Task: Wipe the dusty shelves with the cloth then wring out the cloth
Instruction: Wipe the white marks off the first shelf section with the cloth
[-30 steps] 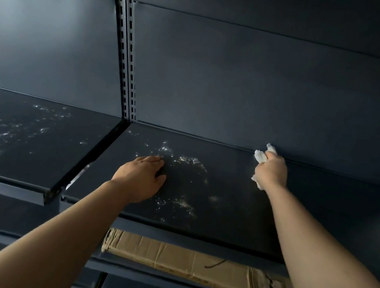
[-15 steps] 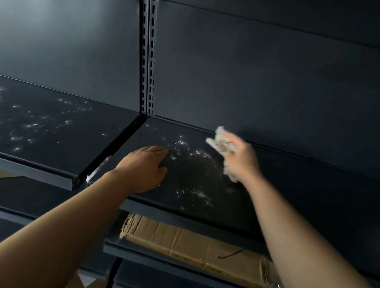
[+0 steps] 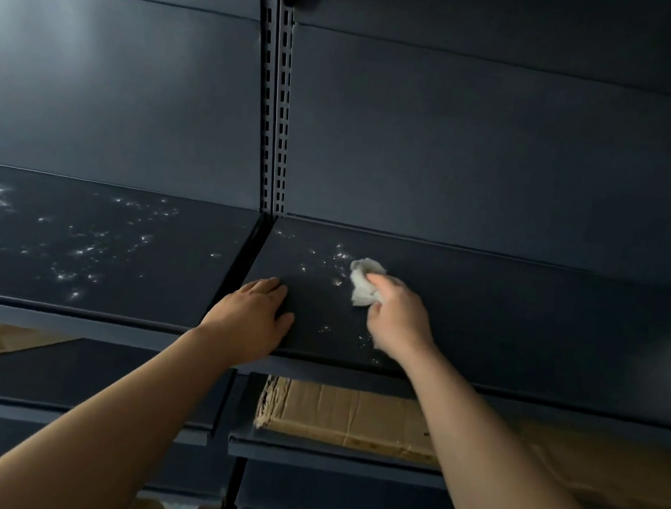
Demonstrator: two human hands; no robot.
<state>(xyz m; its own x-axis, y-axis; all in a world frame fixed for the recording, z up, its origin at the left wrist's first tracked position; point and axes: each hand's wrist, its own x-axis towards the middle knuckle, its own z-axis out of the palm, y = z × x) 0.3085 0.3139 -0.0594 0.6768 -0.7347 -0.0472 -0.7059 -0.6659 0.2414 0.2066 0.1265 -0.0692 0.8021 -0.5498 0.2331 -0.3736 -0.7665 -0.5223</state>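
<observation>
Dark dusty shelf [image 3: 527,318] | our left hand [image 3: 249,315] lay flat, fingers spread, near its front edge | our right hand [image 3: 399,322] gripped the crumpled white cloth [image 3: 364,280], pressed beside dust specks [image 3: 337,256]

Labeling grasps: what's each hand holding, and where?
Right hand grips the bunched white cloth by its near end. Left hand holds nothing, lying flat on the shelf.
</observation>
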